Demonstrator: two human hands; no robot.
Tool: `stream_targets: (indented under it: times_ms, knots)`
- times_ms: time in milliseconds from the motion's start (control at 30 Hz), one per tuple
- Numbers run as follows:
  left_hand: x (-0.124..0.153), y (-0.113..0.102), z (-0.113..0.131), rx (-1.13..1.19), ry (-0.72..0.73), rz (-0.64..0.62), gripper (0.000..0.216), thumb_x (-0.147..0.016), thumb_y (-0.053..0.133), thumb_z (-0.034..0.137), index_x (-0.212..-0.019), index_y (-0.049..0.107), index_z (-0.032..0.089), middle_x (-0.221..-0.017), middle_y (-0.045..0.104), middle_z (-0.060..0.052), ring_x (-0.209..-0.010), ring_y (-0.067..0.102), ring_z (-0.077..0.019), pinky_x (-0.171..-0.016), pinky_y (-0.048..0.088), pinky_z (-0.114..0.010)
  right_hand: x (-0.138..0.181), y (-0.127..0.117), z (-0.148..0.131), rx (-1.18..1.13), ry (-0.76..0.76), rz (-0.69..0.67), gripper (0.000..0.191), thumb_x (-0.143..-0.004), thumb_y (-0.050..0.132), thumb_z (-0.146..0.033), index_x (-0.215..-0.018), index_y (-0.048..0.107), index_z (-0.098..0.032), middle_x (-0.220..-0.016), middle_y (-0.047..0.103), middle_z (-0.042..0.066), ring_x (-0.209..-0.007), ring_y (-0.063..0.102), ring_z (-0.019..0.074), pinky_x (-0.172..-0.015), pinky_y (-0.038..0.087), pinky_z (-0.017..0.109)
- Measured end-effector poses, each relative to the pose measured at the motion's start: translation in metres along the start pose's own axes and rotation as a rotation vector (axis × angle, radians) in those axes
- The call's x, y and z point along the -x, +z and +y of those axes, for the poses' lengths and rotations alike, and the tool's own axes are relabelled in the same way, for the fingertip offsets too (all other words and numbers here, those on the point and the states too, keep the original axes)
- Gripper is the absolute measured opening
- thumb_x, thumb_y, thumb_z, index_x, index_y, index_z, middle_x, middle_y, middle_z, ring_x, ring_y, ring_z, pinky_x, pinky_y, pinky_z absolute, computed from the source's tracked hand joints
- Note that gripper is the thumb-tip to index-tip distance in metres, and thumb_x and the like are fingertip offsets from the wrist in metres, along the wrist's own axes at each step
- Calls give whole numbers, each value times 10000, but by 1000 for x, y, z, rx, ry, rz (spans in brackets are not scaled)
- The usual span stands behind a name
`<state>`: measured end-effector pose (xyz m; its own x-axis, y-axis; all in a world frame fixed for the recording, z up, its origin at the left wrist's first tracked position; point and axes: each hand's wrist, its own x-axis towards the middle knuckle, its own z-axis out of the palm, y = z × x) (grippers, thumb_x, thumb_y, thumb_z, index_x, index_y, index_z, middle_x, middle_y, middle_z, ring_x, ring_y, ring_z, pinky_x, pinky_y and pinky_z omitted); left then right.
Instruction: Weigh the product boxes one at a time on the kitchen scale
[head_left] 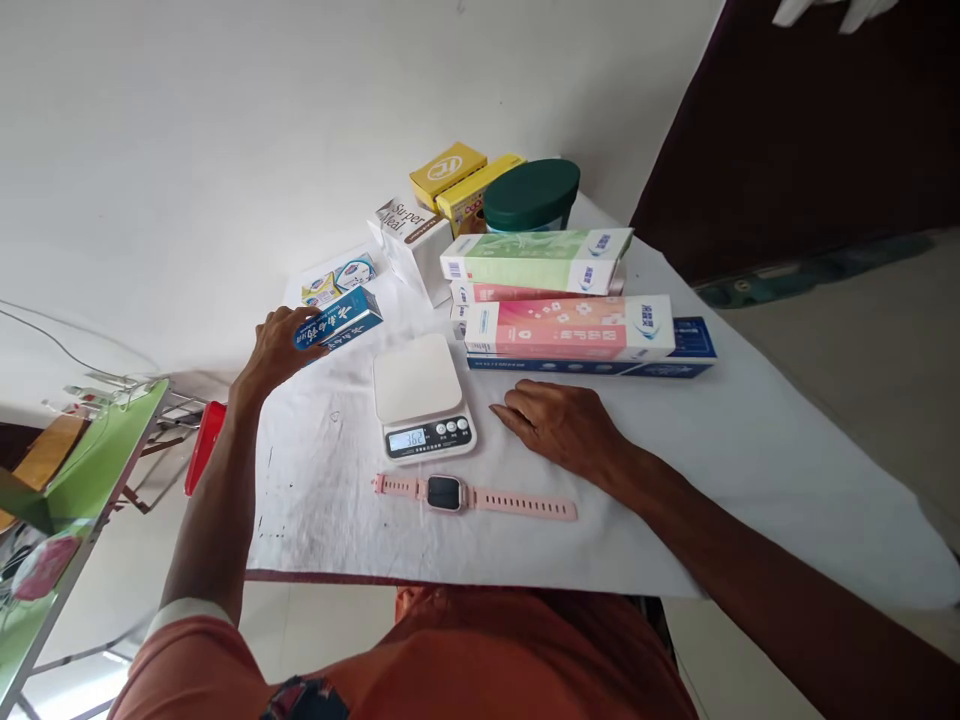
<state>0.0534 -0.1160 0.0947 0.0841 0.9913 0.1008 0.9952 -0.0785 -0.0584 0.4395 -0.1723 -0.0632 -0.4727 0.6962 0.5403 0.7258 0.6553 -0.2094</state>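
My left hand (281, 345) is closed on a blue toothpaste box (339, 320), pinched at its left end, beside a smaller white, yellow and blue box (339, 279). Right of it sits a white digital kitchen scale (418, 380) with a bare plate; its lit display seems to read 362. My right hand (562, 420) rests on the table right of the scale, fingers curled in and holding nothing. A pink-strapped smartwatch (446, 493) lies flat in front of the scale.
Behind my right hand are stacked a pink box (570, 328), a dark blue box (694, 348) and a green box (525, 262). Farther back stand a green-lidded tub (532, 195), yellow boxes (448, 172) and a white carton (416, 245) near the wall. A green table (112, 470) is at left.
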Motion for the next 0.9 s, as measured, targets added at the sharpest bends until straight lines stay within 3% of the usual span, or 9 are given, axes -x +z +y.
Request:
stream_targets:
  times_ms: [167,267,400,533,667,800,900]
  knots:
    - [47,-26,49,41,228,-25,545,-872,745,408,-1386,598,300,-1206,640,-85,-1160,571,-314,-1024,424,-494,-2,-1,-2,-17,73,-106,470,-1047,469,-336,-637,617,-160,-645,619,37,-585,511,125,-547,203,278]
    - [63,-21,74,99,329,-113,559,-888,750,400,-1413,583,303,-1196,648,-79,-1126,584,-293,-1015,426,-484,-4,-3,-3,-18,92,-121,444,-1037,484,-329,-656,636,-158,-677,644,41,-606,537,129,-554,210,275]
    - [63,-7,93,141,385,-208,553,-895,754,352,-1417,579,302,-1206,654,-80,-1137,584,-283,-1028,418,-488,-5,-5,-3,-28,92,-131,452,-1040,480,-334,-654,636,-158,-675,644,37,-594,530,126,-548,219,270]
    - [54,1,100,121,383,-229,565,-889,756,304,-1426,578,307,-1220,646,-85,-1149,573,-294,-1032,422,-511,-5,-4,-2,-39,94,-128,464,-1048,452,-321,-656,639,-157,-663,635,37,-589,525,127,-542,225,269]
    - [54,-7,96,154,362,-215,710,-842,808,359,-1489,517,346,-1307,599,-97,-1225,552,-323,-1051,448,-545,-4,-4,-1,-48,100,-136,452,-1051,449,-325,-692,665,-155,-687,651,45,-612,545,134,-555,234,272]
    - [57,-31,85,302,359,-39,794,-847,764,572,-1535,446,336,-1417,537,-104,-1299,550,-300,-1095,477,-497,-4,-5,-1,-43,111,-166,459,-1056,432,-332,-713,679,-154,-718,670,58,-635,558,140,-562,226,279]
    - [59,-45,78,319,322,81,793,-841,738,636,-1516,462,326,-1413,544,-99,-1258,591,-278,-1082,500,-468,-5,-7,-3,-33,120,-183,458,-1055,434,-334,-718,683,-151,-725,673,62,-643,565,144,-566,227,279]
